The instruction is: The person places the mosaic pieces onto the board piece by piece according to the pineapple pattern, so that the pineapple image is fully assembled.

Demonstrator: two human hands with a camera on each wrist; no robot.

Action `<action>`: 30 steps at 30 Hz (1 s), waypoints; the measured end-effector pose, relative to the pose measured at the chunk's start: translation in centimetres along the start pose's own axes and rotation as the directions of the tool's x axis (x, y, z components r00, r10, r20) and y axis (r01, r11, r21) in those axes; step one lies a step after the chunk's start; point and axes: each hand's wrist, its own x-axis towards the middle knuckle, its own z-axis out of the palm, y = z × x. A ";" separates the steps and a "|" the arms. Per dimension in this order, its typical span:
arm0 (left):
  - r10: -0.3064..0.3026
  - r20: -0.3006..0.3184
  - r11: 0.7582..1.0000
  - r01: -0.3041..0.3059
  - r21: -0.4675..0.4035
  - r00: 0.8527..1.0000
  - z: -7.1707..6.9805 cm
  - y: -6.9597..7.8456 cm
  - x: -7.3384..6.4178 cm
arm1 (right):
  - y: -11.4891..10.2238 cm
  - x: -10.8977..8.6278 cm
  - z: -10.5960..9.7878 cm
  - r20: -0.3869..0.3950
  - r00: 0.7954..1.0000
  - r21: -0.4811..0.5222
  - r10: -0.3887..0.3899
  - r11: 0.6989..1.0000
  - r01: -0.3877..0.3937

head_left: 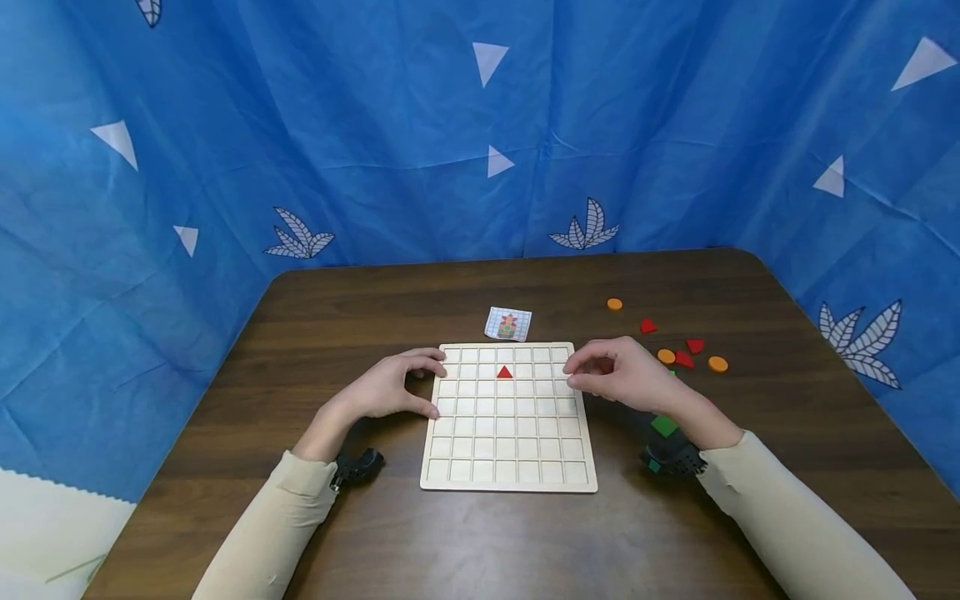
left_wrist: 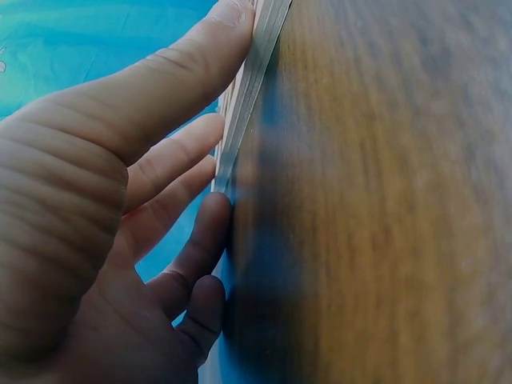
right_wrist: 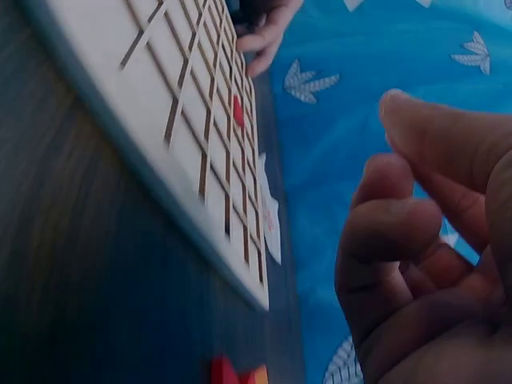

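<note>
Your left hand (head_left: 384,387), fingers and thumb parted widely, lies along the left side of the grid board (head_left: 495,450), thumb and fingertips touching its edge. Your right hand (head_left: 633,372) is at the board's right edge, fingers bent, with a narrow gap between thumb and forefinger. The board is pale, flat and square, ruled by grooved lines into seven rows of seven square cells; its side appears smooth in the left wrist view. A flat red triangle (head_left: 505,373) sits in the middle cell of the second row from the far edge, apex pointing away from you. Just beyond lies a thin white card (head_left: 496,322), printed with a blue grid and a coloured figure. To the right, smooth orange discs (head_left: 717,364) and angular red pieces (head_left: 648,326) lie scattered across the dark wood-grained table (head_left: 337,308); a green piece (head_left: 664,426) lies beside your right wrist.
</note>
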 end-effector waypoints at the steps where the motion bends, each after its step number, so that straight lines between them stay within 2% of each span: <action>1: -0.001 0.000 1.000 0.001 -0.001 1.000 0.0 0.0 0.0 | 0.2 -0.4 -0.3 -0.002 1.000 -0.008 -0.001 1.000 0.001; 12: -0.011 -0.005 1.000 0.011 -0.004 1.000 0.0 0.0 -0.1 | 2.5 -4.2 -2.8 -0.031 0.999 -0.086 -0.028 0.996 0.025; 20: 0.002 -0.001 1.000 -0.002 -0.011 1.000 0.1 0.1 -0.1 | 4.3 -6.6 -4.8 -0.104 0.994 -0.106 -0.036 0.994 0.025; 25: 0.002 0.000 1.000 -0.002 -0.011 1.000 0.2 0.0 -0.1 | 5.6 -7.9 -5.8 -0.181 0.983 -0.161 -0.014 0.987 -0.016; 30: 0.001 -0.002 1.000 -0.001 -0.010 1.000 0.1 0.0 -0.1 | 6.4 -8.7 -6.4 -0.270 0.962 -0.238 0.047 0.965 -0.114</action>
